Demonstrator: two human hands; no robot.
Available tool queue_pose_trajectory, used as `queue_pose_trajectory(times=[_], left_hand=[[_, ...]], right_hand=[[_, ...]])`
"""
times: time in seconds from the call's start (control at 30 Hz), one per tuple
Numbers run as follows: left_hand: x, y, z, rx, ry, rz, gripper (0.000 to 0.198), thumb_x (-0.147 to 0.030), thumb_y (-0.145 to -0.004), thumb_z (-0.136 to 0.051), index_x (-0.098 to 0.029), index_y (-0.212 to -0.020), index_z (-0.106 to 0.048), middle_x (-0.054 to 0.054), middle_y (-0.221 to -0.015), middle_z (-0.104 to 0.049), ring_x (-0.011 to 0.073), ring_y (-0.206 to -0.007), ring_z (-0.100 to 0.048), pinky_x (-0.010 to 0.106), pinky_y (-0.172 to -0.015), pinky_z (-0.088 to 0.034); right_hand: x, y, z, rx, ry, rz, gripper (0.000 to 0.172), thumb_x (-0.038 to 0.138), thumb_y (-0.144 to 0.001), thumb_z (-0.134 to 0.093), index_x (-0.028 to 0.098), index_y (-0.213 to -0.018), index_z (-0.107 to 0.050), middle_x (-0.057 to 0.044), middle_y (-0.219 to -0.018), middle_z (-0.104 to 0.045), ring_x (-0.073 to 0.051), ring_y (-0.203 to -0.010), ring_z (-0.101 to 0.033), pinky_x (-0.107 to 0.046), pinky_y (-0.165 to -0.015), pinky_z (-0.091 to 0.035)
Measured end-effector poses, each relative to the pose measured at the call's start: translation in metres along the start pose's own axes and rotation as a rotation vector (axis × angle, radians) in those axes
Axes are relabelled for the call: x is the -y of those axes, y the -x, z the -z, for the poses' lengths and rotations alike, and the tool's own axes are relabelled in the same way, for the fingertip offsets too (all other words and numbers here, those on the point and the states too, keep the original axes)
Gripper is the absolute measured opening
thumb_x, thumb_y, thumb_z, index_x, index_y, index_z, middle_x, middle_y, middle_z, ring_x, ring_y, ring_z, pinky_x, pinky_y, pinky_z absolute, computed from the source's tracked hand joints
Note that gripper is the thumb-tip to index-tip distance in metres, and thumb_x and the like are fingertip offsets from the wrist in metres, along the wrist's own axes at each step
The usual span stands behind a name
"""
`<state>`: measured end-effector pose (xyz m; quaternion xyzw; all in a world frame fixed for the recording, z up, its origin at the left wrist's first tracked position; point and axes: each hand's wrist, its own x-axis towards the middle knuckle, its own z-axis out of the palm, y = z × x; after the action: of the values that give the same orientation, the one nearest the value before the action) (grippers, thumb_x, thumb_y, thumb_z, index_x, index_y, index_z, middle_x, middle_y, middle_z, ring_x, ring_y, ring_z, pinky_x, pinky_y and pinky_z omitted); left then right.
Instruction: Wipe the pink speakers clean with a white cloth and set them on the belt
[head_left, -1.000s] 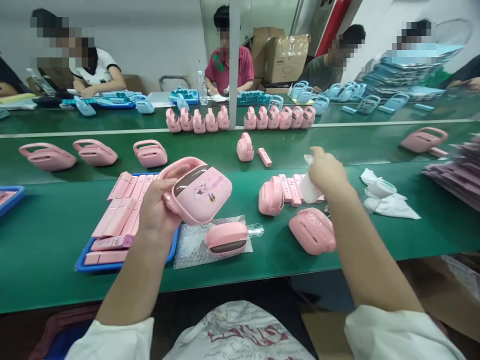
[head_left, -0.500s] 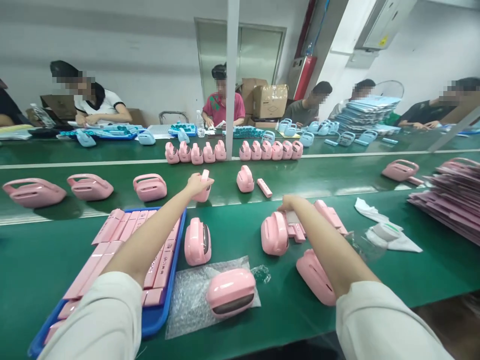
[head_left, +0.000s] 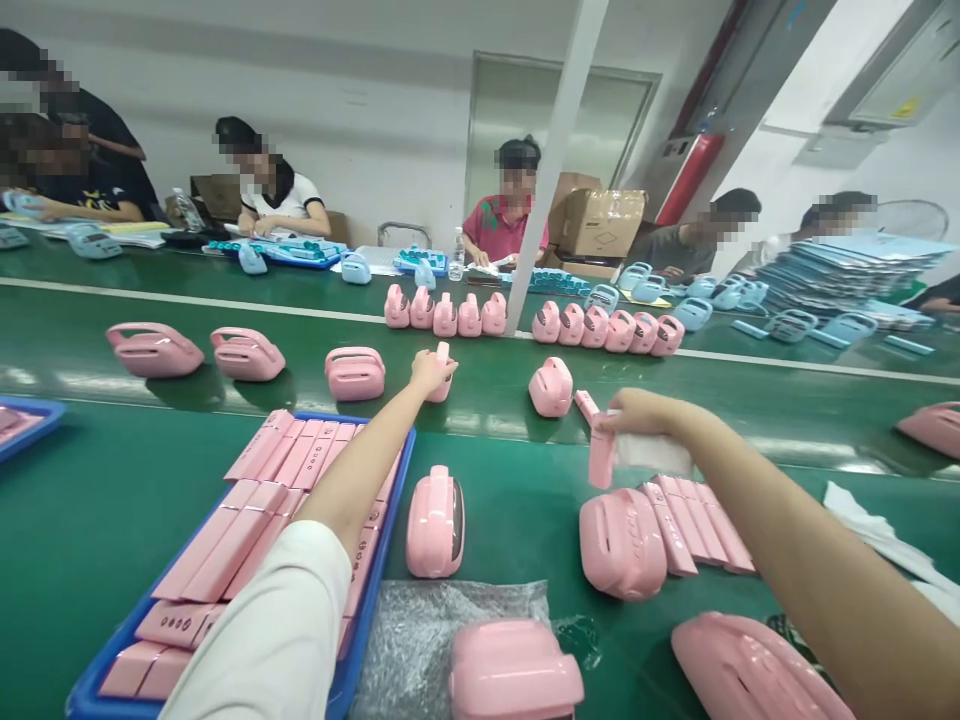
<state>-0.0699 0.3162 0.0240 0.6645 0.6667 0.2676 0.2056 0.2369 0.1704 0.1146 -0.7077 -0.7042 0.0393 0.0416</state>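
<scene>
My left hand reaches far out over the green belt and is closed on a pink handled device standing upright on the far lane. My right hand is closed on a narrow pink bar and a white cloth, held above a row of pink bars. A pink device stands upright on the belt between my arms. Another pink device sits just below my right hand.
A blue tray of pink bars lies under my left arm. Bubble wrap with a pink device lies nearest me. More pink devices line the far lanes. Several people sit across the belt. A white post rises mid-belt.
My left hand carried the pink device out and stood it on the far lane. My right hand lifted a pink bar from the row. The view tilted up and shifted left.
</scene>
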Motion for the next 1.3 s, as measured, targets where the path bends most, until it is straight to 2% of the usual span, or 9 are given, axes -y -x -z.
queue_pose_trajectory(times=[0.1, 0.2, 0.47, 0.63, 0.7, 0.87, 1.03, 1.17, 1.3], left_hand=[[0.01, 0.002, 0.008, -0.022, -0.008, 0.025, 0.032, -0.036, -0.091, -0.057, -0.014, -0.115, -0.059, 0.009, -0.116, -0.061, 0.0217, -0.102, -0.061, 0.042, -0.087, -0.053], [0.019, 0.007, 0.014, -0.049, -0.019, 0.025, 0.033, -0.036, -0.09, -0.057, -0.014, -0.114, -0.059, 0.009, -0.116, -0.061, 0.0221, -0.103, -0.061, 0.043, -0.087, -0.052], [0.036, 0.021, 0.052, -0.106, -0.048, 0.004, 0.044, -0.037, -0.09, -0.056, -0.014, -0.127, -0.052, 0.012, -0.126, -0.058, 0.0231, -0.113, -0.058, 0.042, -0.096, -0.048], [0.06, 0.029, 0.093, -0.256, -0.116, 0.086, 0.055, -0.017, -0.084, -0.059, -0.018, -0.137, -0.044, 0.016, -0.146, -0.04, 0.0305, -0.139, -0.033, 0.044, -0.11, -0.033], [0.073, 0.03, 0.101, -0.259, -0.124, 0.182, 0.053, -0.017, -0.082, -0.063, -0.017, -0.132, -0.048, 0.017, -0.141, -0.044, 0.0334, -0.132, -0.041, 0.05, -0.104, -0.039], [0.088, 0.038, 0.109, -0.278, -0.076, 0.234, 0.029, -0.032, -0.09, -0.058, -0.016, -0.114, -0.059, 0.009, -0.119, -0.059, 0.0223, -0.107, -0.059, 0.045, -0.092, -0.049], [0.075, 0.072, 0.141, -0.395, 0.037, 0.034, 0.023, -0.007, -0.085, -0.048, -0.014, -0.101, -0.064, 0.009, -0.111, -0.063, 0.0219, -0.11, -0.057, 0.04, -0.098, -0.044], [0.045, 0.128, 0.166, -0.461, 0.16, -0.133, 0.029, -0.011, -0.082, -0.044, -0.015, -0.104, -0.063, 0.006, -0.107, -0.066, 0.0179, -0.099, -0.063, 0.03, -0.088, -0.051], [0.005, 0.213, 0.164, -0.487, 0.536, -0.35, 0.024, -0.028, -0.081, -0.058, -0.014, -0.098, -0.066, 0.006, -0.099, -0.07, 0.0193, -0.094, -0.067, 0.031, -0.084, -0.053]], right_hand=[[0.026, -0.028, 0.015, 0.198, 0.034, 0.004, 0.028, 0.038, -0.08, -0.068, 0.014, -0.067, -0.062, -0.003, -0.068, -0.062, -0.015, -0.064, -0.058, -0.026, -0.058, -0.044], [0.063, -0.058, 0.014, 0.242, 0.01, 0.019, 0.026, 0.037, -0.077, -0.068, 0.015, -0.065, -0.063, -0.005, -0.068, -0.063, -0.018, -0.067, -0.06, -0.026, -0.057, -0.039], [0.148, -0.112, -0.058, 0.31, -0.248, -0.03, 0.031, 0.041, -0.09, -0.057, 0.012, -0.099, -0.062, -0.005, -0.094, -0.065, -0.015, -0.081, -0.063, -0.032, -0.074, -0.053], [0.173, -0.133, -0.087, 0.251, -0.467, -0.112, 0.033, 0.038, -0.092, -0.056, 0.014, -0.114, -0.058, -0.008, -0.111, -0.061, -0.018, -0.095, -0.062, -0.037, -0.081, -0.054], [0.175, -0.133, -0.089, 0.249, -0.534, -0.138, 0.033, 0.037, -0.092, -0.057, 0.014, -0.115, -0.058, -0.008, -0.113, -0.061, -0.019, -0.097, -0.062, -0.038, -0.083, -0.054], [0.165, -0.107, -0.073, 0.309, -0.652, -0.177, 0.031, 0.036, -0.091, -0.058, 0.013, -0.112, -0.059, -0.007, -0.109, -0.062, -0.018, -0.093, -0.062, -0.036, -0.08, -0.055], [0.147, -0.061, -0.038, 0.346, -0.779, -0.136, 0.018, 0.027, -0.09, -0.06, 0.011, -0.096, -0.062, -0.003, -0.086, -0.065, -0.011, -0.069, -0.061, -0.025, -0.062, -0.052], [0.131, -0.008, -0.009, 0.298, -0.943, -0.04, 0.009, 0.015, -0.086, -0.058, 0.01, -0.088, -0.066, -0.004, -0.073, -0.067, -0.01, -0.057, -0.057, -0.02, -0.052, -0.045], [0.103, 0.057, 0.001, 0.259, -1.142, 0.042, 0.024, 0.022, -0.088, -0.052, 0.016, -0.107, -0.065, -0.003, -0.085, -0.069, -0.011, -0.064, -0.06, -0.02, -0.056, -0.047]])
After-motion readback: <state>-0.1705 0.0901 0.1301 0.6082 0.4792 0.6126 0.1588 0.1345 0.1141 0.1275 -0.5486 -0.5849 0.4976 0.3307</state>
